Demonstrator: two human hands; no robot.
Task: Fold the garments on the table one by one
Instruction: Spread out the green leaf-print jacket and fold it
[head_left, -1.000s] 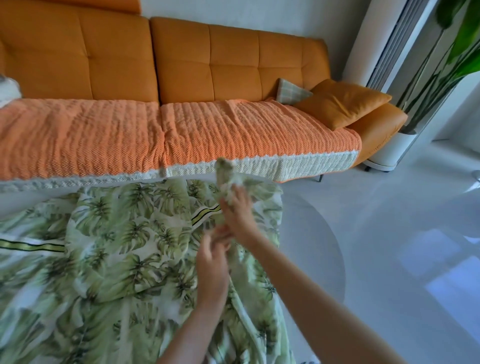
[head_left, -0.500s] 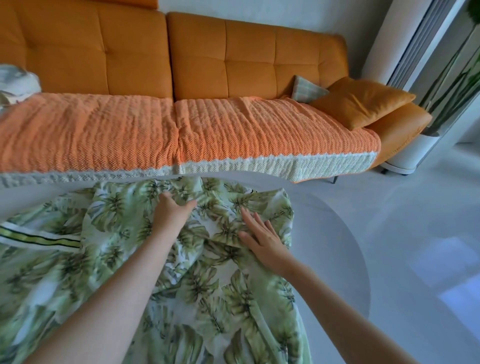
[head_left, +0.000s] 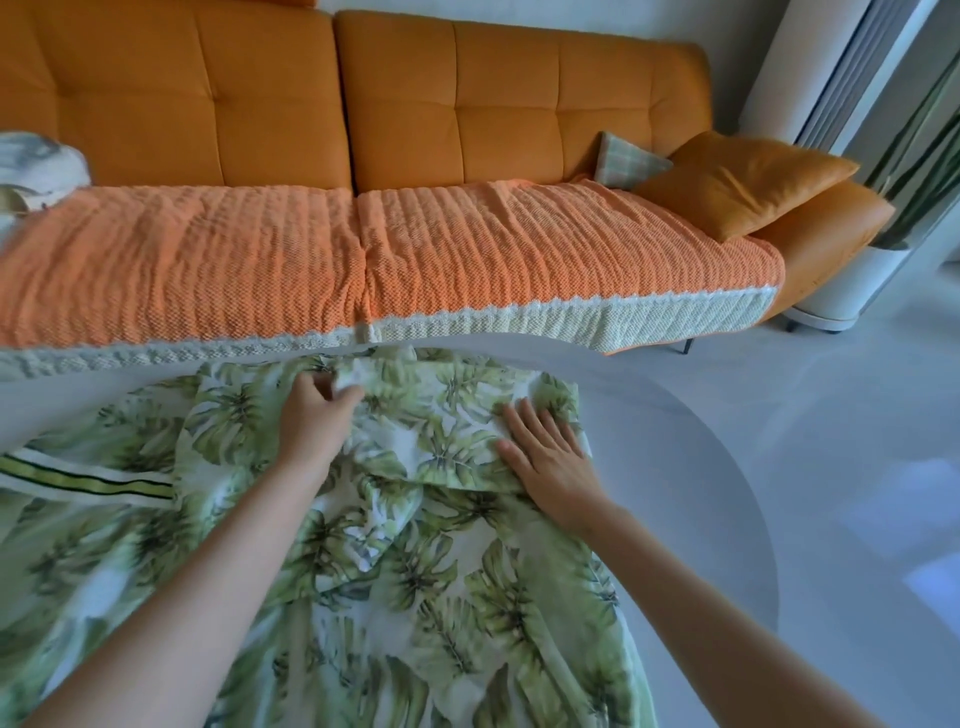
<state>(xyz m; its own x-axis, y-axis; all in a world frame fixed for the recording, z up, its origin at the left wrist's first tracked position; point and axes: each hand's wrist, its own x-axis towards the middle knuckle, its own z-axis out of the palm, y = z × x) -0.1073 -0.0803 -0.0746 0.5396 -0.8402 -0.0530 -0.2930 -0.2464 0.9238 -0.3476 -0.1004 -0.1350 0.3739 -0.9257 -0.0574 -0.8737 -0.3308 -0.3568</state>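
A white garment printed with green palm leaves (head_left: 415, 582) lies spread over the round white table (head_left: 691, 467), wrinkled, with a green and black striped band (head_left: 88, 483) at the left. My left hand (head_left: 317, 415) pinches a fold of the fabric near the garment's far edge. My right hand (head_left: 550, 452) lies flat, fingers spread, pressing a folded flap at the far right corner of the garment.
An orange sofa (head_left: 467, 114) with an orange knitted cover (head_left: 363, 254) stands just beyond the table. Cushions (head_left: 743, 182) rest at its right end, a pale bundle of cloth (head_left: 31, 171) at its left. A white planter (head_left: 852, 291) stands on the floor at the right.
A second ago both hands held a bunched part of the garment up. They have since laid it down; my left hand shifted left and far, and my right hand pressed flat to the right.
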